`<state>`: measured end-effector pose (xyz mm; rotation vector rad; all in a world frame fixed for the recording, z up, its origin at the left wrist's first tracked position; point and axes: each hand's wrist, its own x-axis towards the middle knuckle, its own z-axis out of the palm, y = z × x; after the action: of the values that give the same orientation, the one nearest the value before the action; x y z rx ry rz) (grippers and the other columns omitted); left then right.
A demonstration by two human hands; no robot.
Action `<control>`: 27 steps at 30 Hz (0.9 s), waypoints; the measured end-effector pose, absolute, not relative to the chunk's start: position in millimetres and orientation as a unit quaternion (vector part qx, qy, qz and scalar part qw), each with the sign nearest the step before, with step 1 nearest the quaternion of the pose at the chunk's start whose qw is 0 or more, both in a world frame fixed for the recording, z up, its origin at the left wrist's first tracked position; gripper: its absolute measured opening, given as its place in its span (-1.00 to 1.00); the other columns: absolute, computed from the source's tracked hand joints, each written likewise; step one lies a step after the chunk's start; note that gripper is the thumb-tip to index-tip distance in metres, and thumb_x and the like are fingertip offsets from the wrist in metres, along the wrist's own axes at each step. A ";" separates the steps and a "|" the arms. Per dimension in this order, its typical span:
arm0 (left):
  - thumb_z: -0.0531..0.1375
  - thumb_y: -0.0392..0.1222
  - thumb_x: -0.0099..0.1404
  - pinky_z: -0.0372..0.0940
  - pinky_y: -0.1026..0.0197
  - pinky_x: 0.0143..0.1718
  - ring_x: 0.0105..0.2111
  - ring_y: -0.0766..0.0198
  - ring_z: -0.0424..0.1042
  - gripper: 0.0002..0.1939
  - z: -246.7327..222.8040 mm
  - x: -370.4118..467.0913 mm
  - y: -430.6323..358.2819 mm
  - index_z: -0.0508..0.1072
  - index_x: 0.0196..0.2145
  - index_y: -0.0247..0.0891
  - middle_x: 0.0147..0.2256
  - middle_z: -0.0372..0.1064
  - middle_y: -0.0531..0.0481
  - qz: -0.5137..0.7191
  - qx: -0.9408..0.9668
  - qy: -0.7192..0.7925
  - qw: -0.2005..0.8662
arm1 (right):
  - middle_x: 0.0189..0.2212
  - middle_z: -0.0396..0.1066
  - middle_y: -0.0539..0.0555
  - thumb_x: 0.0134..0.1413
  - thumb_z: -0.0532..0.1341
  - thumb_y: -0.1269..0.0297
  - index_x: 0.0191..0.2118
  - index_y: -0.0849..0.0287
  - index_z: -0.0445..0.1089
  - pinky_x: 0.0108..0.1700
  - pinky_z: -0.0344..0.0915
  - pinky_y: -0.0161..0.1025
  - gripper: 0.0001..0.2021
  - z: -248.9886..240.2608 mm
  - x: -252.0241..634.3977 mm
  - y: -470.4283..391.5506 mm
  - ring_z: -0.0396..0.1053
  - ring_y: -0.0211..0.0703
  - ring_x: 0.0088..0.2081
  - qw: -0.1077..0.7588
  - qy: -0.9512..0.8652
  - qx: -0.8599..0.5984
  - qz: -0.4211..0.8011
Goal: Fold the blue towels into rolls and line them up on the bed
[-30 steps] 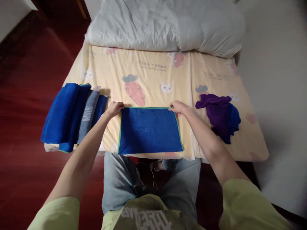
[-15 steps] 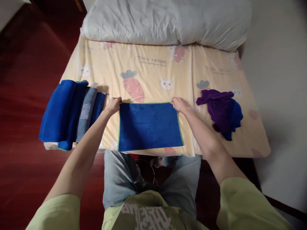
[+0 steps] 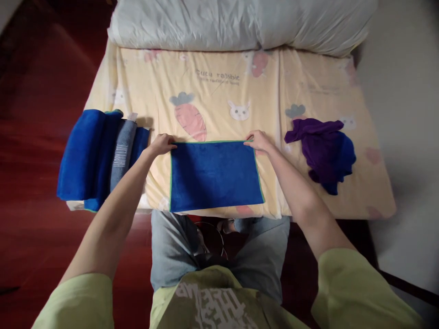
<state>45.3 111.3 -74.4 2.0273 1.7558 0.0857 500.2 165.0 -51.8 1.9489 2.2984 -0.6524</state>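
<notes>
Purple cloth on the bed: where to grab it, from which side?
Probably pinch the purple cloth by its loose end at upper left, coming from the left and above: that end sticks out of the crumpled heap toward the right hand, away from the blue cloth bunched at the other side. Whether the two are tangled can't be told.

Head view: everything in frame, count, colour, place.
Sheet: 1, yellow, centre
Flat towel: 1, blue, front centre
Folded towels: several, blue, left
Grey towel: 1, grey, among those
Purple cloth: 1, purple, right
Blue cloth: at least 1, blue, beside purple
Quilt: 1, whitish, far end
Wall: 1, grey, right
Floor: 1, dark red, left
Loop: 1, white, below sheet
Shirt: 1, lime, bottom
Jeans: 1, blue, bottom
Left hand: 1, bare, towel's far left corner
Right hand: 1, bare, far right corner
</notes>
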 end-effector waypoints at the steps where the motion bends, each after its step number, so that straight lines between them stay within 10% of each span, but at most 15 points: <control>1: 0.33 -0.02 0.12 0.32 0.22 -0.18 -0.30 0.14 0.48 -0.78 -74.5 43.4 113.2 0.57 -0.35 -0.21 -0.48 0.45 0.04 0.022 0.731 0.641 0.233 | -0.12 0.59 0.20 0.13 0.38 0.28 -0.05 0.28 0.54 -0.01 0.41 -0.23 -0.71 -51.5 502.2 165.9 0.53 -0.06 -0.11 0.019 0.738 0.633 -0.232; 14: 0.18 -0.19 0.31 0.33 -0.01 0.05 -0.02 -0.02 0.46 -0.68 -60.4 76.5 110.1 0.45 0.01 -0.27 -0.09 0.51 -0.20 0.146 0.662 0.715 0.170 | 0.01 0.49 0.32 0.33 0.16 0.24 0.03 0.26 0.53 0.22 0.26 0.00 -0.69 -54.6 505.9 165.0 0.34 0.14 0.13 -0.028 0.733 0.665 -0.144; 20: 0.01 -0.06 0.46 -0.21 -0.27 0.42 0.42 -0.14 -0.09 -0.46 -64.9 170.5 46.8 0.24 0.32 -0.25 0.40 0.03 -0.24 0.187 0.731 0.647 0.107 | 0.42 0.02 0.27 0.43 -0.04 0.17 0.43 0.23 0.09 0.41 -0.11 0.27 -0.45 -62.2 436.4 85.8 -0.12 0.22 0.44 -0.066 0.811 0.577 -0.063; 27: 0.04 0.11 0.43 -0.38 -0.37 0.42 0.48 -0.17 -0.40 -0.30 -88.6 169.3 32.9 0.13 0.43 -0.17 0.47 -0.15 -0.12 0.177 0.711 0.664 0.148 | 0.50 -0.19 0.14 0.46 -0.11 0.07 0.51 0.13 -0.18 0.47 -0.24 0.19 -0.38 -88.5 447.7 59.4 -0.29 0.02 0.50 -0.038 0.803 0.589 -0.089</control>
<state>169.3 32.9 -88.6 2.0460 1.9105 0.5107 447.7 59.4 -88.5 1.8959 2.5852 -0.2856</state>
